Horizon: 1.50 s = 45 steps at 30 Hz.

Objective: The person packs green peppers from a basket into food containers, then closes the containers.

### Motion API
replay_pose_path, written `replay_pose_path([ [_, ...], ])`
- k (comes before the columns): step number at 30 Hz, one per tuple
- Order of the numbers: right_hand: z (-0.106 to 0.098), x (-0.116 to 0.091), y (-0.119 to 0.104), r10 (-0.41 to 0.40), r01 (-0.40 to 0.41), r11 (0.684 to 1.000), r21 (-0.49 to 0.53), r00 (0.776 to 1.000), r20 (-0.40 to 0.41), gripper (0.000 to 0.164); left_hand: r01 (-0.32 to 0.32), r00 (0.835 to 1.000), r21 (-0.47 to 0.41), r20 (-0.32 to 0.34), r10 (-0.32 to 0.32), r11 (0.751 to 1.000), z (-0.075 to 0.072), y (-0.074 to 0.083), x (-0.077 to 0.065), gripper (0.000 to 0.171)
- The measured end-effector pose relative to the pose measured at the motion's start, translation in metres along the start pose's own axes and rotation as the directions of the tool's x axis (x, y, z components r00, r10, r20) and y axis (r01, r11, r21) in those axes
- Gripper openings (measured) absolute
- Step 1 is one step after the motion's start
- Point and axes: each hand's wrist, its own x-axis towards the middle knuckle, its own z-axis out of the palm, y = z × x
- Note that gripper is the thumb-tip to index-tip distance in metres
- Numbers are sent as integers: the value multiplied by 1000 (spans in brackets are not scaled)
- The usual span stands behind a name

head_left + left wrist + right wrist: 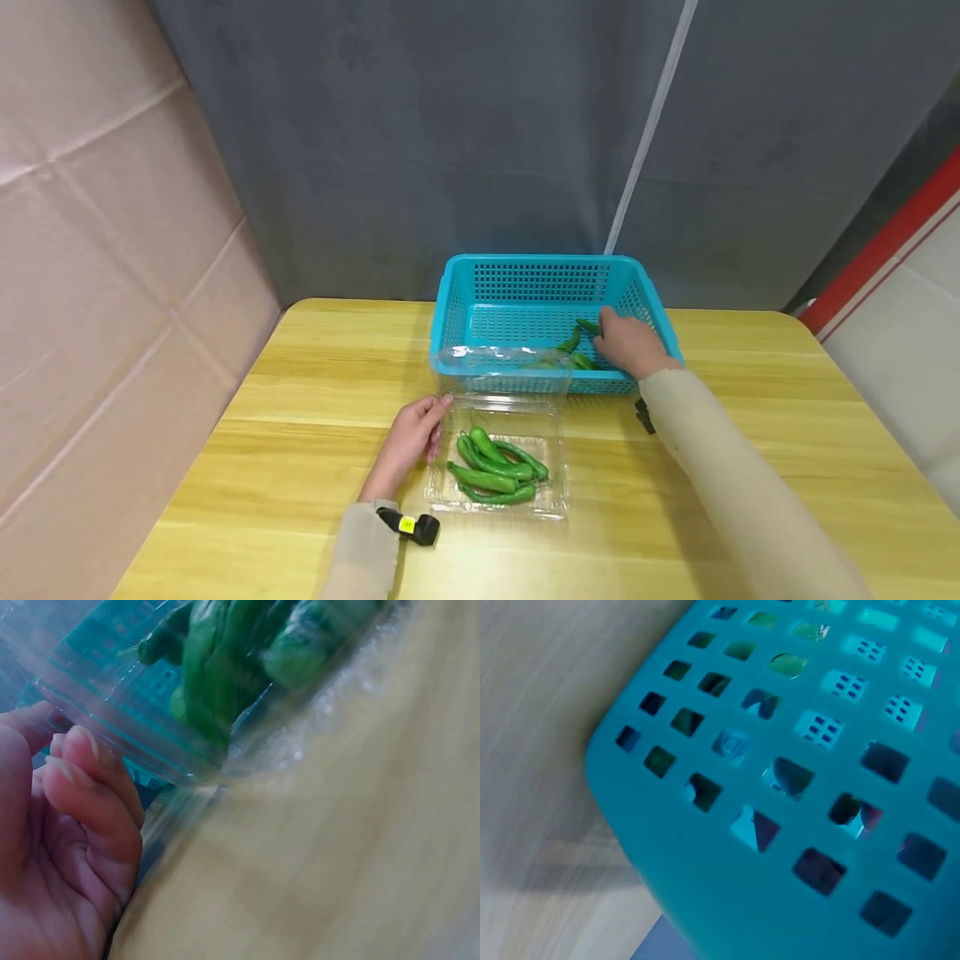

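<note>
A clear plastic clamshell box (pixel 555 467) stands with its lid up and several green peppers (pixel 487 479) in its base. My left hand (pixel 408 437) holds the box's left side near the hinge; in the left wrist view its fingers (pixel 97 802) curl at the plastic edge. Behind the box is a blue perforated basket (pixel 540 267). My right hand (pixel 630 343) reaches down into its right part, fingers curled at a green pepper (pixel 588 327) that they partly cover. More peppers (pixel 573 340) lie beside it. The basket wall (pixel 675 847) hides most of that hand in the right wrist view.
The wooden table (pixel 300 400) carries both containers. A grey curtain (pixel 420 150) hangs along the back edge, right behind the basket. A pale panelled wall (pixel 127 275) stands on the left. The raised lid (pixel 495 362) overlaps the basket's front rim.
</note>
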Motion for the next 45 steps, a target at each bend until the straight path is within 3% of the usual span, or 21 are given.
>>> replay_pose_path([
  [8, -1, -5, -8, -4, 9, 998, 70, 998, -59, 36, -6, 1000, -11, 0, 6, 1000, 0, -1, 1, 40],
  [13, -1, -8, -14, -7, 17, 998, 65, 990, -143, 43, -4, 1000, -12, 1, 4, 1000, 0, -1, 1, 40],
  [17, 0, -12, -19, -10, 32, 996, 89, 969, -246, 41, 1, 1000, -1, -1, -1, 1000, -1, 0, 0, 40],
  [22, 2, -17, -24, 35, 33, 980, 194, 941, -337, 39, -2, 1000, 6, -3, 2, 1000, -1, 2, 0, 40],
  [33, 9, -27, -27, 156, 41, 911, 410, 886, -437, 36, -4, 1000, -6, 6, 4, 1000, 0, 2, 0, 39],
  [40, 12, -34, -29, 143, 99, 911, 400, 834, -532, 34, 0, 1000, -1, 0, 0, 1000, 0, 1, 1, 39],
  [45, 15, -40, -32, 125, 143, 905, 401, 810, -572, 32, -7, 1000, -6, 3, 7, 1000, 0, 1, 1, 39],
])
